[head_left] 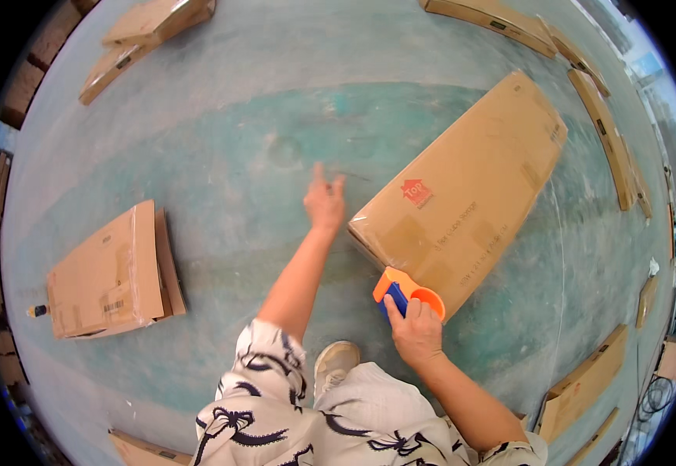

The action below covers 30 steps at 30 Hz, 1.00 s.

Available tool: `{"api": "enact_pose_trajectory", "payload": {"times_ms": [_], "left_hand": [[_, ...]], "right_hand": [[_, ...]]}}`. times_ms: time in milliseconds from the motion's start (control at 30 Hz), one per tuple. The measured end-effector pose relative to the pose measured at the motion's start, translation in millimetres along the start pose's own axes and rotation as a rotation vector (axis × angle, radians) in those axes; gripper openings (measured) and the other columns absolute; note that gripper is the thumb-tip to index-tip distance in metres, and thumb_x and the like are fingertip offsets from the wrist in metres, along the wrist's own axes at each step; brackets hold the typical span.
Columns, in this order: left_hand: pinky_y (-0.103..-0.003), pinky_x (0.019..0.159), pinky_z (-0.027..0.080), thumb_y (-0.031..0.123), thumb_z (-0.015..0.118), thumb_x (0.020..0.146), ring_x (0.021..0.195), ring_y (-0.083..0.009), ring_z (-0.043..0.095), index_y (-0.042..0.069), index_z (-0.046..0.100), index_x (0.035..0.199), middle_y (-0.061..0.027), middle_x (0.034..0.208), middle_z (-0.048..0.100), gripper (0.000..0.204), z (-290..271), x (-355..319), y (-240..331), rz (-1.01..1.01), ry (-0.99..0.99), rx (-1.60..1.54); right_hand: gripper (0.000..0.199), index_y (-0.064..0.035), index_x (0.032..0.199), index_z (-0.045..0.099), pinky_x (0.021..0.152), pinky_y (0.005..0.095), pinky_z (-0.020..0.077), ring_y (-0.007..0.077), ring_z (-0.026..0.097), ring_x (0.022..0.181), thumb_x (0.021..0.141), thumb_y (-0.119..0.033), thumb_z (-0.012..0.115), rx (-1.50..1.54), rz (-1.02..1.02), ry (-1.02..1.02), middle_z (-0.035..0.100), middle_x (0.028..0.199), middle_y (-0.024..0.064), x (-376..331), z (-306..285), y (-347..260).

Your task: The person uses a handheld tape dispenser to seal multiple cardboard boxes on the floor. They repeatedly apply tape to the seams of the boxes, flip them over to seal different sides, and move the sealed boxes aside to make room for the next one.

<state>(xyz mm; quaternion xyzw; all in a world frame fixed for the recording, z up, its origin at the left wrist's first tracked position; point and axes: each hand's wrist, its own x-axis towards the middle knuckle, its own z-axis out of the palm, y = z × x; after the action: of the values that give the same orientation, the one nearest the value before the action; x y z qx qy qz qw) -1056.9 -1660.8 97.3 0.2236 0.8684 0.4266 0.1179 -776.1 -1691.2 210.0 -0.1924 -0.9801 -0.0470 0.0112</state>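
My right hand (418, 330) grips the blue handle of an orange tape dispenser (391, 281). The dispenser is at the near end of a long flat cardboard box (478, 179), by its edge; I cannot tell whether it touches the cardboard. That box lies slanted on the floor, with a red logo and printed lettering on its top and clear tape shining along its edges. Over the floor, left of the box's near corner, my left hand (325, 203) is held out with fingers apart and nothing in it. It is slightly blurred.
A cardboard box with open end flaps (109, 272) lies at the left. More flat boxes lie at the far left (152, 27), far right (493, 23), right side (606, 136) and near right (582, 380). My shoe (336, 363) stands on the greenish floor (237, 155).
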Motion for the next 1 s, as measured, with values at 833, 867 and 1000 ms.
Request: {"api": "enact_pose_trajectory", "payload": {"times_ms": [833, 867, 1000], "left_hand": [[-0.042, 0.109, 0.03, 0.051, 0.043, 0.095, 0.134, -0.0342, 0.037, 0.002, 0.034, 0.142, -0.0183, 0.145, 0.038, 0.069, 50.5, -69.9, 51.8, -0.103, 0.345, -0.105], [-0.041, 0.109, 0.03, 0.052, 0.043, 0.095, 0.134, -0.034, 0.036, 0.002, 0.033, 0.142, -0.018, 0.146, 0.037, 0.07, 51.3, -70.6, 52.7, -0.106, 0.331, -0.116], [-0.04, 0.11, 0.028, 0.053, 0.042, 0.095, 0.136, -0.0329, 0.032, 0.002, 0.032, 0.143, -0.0183, 0.148, 0.033, 0.071, 46.1, -76.3, 64.1, -0.151, 0.309, -0.231]], "right_hand": [[0.049, -0.0256, 0.122, 0.06, 0.056, 0.0327, 0.0404, 0.0218, 0.048, 0.069, 0.075, -0.014, 0.056, 0.207, 0.063, -0.136, 0.043, 0.078, 0.0063, -226.4, -7.8, 99.2], [0.048, -0.0255, 0.122, 0.06, 0.056, 0.0325, 0.0403, 0.0217, 0.048, 0.069, 0.075, -0.014, 0.056, 0.183, 0.071, -0.112, 0.043, 0.079, 0.0063, -225.0, -0.9, 102.7], [0.048, -0.0263, 0.122, 0.061, 0.057, 0.0323, 0.0411, 0.0214, 0.048, 0.07, 0.076, -0.014, 0.056, 0.114, 0.059, -0.034, 0.044, 0.08, 0.006, -214.9, 16.0, 127.3]]}}
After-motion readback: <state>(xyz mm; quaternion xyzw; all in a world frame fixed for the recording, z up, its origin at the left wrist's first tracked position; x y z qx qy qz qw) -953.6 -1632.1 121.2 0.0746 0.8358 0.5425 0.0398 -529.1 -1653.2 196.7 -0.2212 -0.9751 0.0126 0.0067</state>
